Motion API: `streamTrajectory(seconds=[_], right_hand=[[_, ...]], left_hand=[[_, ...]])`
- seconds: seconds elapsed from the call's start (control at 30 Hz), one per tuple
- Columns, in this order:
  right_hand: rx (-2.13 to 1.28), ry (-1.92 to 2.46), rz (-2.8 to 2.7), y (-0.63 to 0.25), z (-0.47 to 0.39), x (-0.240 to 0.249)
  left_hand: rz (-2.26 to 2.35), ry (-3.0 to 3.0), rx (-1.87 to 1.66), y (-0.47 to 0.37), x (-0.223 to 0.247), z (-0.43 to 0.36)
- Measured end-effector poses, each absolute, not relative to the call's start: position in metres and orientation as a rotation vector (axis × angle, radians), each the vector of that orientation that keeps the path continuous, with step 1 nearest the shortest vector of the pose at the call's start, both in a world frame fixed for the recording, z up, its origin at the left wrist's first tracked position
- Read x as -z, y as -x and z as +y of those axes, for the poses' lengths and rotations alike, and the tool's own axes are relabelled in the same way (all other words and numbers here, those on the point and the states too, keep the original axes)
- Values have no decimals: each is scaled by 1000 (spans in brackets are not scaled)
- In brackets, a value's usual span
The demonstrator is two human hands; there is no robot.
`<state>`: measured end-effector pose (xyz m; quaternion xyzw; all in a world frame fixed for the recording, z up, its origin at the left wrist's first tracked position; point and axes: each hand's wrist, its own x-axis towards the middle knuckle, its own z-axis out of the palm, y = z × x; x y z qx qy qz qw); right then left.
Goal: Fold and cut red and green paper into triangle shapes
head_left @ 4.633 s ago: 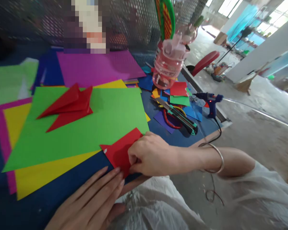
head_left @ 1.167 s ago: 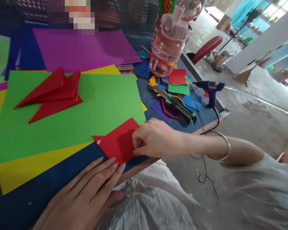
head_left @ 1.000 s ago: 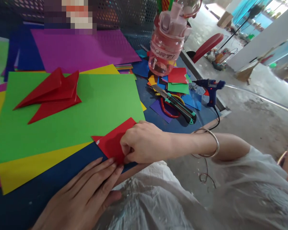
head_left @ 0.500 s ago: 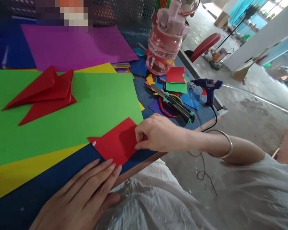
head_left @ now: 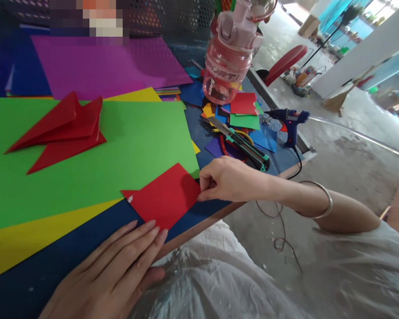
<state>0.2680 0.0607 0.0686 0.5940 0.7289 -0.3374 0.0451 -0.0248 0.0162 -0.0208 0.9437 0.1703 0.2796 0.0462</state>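
Now: red paper (head_left: 164, 192) flat, four-sided, white nick and thin point near 9 o'clock | overlapping green sheet's (head_left: 142, 141) 5 o'clock corner | your left hand (head_left: 116, 266) wide, fingertips at its 6 o'clock; your right hand (head_left: 222, 179) curled narrow against its 3 o'clock corner.

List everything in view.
Table: 1, blue, beneath
Front sheet: 1, green, on yellow paper
Folded paper: uncounted, red, on front sheet
Card: 1, red, between hands
Back sheet: 1, purple, behind front sheet
Scraps: many, mixed, beside sheets
Bottle: 1, pink, behind scraps
Cutter: 1, black-green, among scraps
Glue gun: 1, blue, right table edge
Seat: 1, red, beyond table
Bangle: 1, silver, right forearm
Left hand: 1, bare, on card
Right hand: 1, bare, at card
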Motion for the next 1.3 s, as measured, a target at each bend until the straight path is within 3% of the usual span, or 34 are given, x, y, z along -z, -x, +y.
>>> streamTrajectory(seconds=[0.33, 1.03, 1.3], right_hand=[[1167, -1926, 2067, -280, 66, -71], [623, -1809, 2254, -255, 46, -78], [743, -1867, 2260, -260, 44, -75]], left_hand=[[518, -2906, -813, 25, 18, 14], [504, -2920, -835, 29, 25, 12], [524, -2918, -830, 27, 23, 9]])
